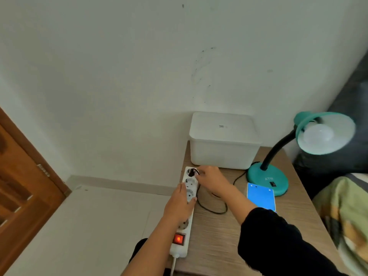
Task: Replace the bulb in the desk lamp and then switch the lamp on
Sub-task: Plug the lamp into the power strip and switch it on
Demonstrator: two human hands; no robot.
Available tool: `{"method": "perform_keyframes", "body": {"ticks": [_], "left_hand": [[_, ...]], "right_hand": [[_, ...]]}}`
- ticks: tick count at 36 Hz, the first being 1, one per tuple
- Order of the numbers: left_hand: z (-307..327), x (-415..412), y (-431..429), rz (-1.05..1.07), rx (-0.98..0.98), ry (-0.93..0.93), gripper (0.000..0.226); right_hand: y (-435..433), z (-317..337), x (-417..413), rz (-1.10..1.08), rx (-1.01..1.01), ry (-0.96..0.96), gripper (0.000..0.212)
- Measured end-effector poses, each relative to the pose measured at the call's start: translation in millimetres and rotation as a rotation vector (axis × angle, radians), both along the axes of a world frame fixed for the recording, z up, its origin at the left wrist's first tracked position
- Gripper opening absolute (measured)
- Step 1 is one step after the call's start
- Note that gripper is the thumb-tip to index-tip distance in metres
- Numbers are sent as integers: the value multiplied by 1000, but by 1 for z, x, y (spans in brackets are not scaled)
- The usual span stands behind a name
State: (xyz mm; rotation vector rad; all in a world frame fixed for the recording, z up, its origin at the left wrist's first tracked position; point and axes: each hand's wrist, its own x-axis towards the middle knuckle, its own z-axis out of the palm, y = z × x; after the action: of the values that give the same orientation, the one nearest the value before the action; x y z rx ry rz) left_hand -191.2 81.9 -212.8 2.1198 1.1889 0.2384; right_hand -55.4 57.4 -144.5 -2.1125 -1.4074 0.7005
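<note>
A teal desk lamp point(267, 179) stands at the right of a wooden bedside table point(219, 236), its shade tilted toward me with a white bulb point(317, 135) inside, unlit. Its black cord point(214, 209) loops across the table to a black plug point(191, 172) at the far socket of a white power strip point(189, 193). My right hand point(212, 181) pinches that plug at the socket. My left hand point(179, 204) lies flat over the middle of the strip, pressing it down. The strip's red switch point(178, 239) glows.
A white lidded box point(223, 142) stands at the back of the table against the wall. A blue card or packet point(261, 197) lies by the lamp base. A bed with a patterned blanket point(344, 212) is at the right, a wooden door point(22, 186) at the left.
</note>
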Motion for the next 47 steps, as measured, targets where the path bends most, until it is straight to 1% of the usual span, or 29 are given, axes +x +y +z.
{"method": "perform_keyframes", "body": {"ticks": [2, 4, 7, 11, 14, 19, 23, 28, 33, 36, 40, 42, 44, 47], "left_hand": [[11, 0, 0, -12, 12, 39, 55], [20, 2, -3, -8, 34, 43, 51], [35, 13, -13, -26, 82, 37, 53], [58, 40, -36, -82, 102, 61, 60], [73, 68, -52, -128, 106, 47, 63], [100, 123, -86, -239, 111, 39, 53], [105, 170, -109, -344, 97, -9, 49], [99, 225, -139, -419, 107, 35, 58], [71, 260, -161, -428, 56, 44, 55], [45, 268, -171, -387, -1, 32, 64], [15, 270, -174, -284, -2, -37, 72], [3, 269, -169, -225, 21, -57, 73], [-6, 267, -161, -177, 73, -78, 75], [-17, 264, -148, -110, 141, -88, 77]], "right_hand": [[-17, 13, 5, -14, -18, -14, 36], [-35, 24, 13, -21, -13, -64, 42], [-64, 38, 28, -63, -7, -123, 44], [-105, 51, 55, -152, -31, -177, 39], [-132, 57, 77, -212, -43, -194, 45], [-179, 61, 119, -285, -50, -176, 52], [-208, 61, 150, -329, -49, -189, 44], [-235, 51, 188, -387, -106, -210, 47], [-255, 25, 223, -443, -158, -184, 58], [-260, 9, 236, -453, -178, -158, 58], [-256, -13, 244, -433, -196, -112, 58], [-250, -23, 244, -427, -191, -78, 58], [-242, -32, 245, -417, -174, -84, 56], [-224, -42, 244, -380, -119, -77, 47]]}}
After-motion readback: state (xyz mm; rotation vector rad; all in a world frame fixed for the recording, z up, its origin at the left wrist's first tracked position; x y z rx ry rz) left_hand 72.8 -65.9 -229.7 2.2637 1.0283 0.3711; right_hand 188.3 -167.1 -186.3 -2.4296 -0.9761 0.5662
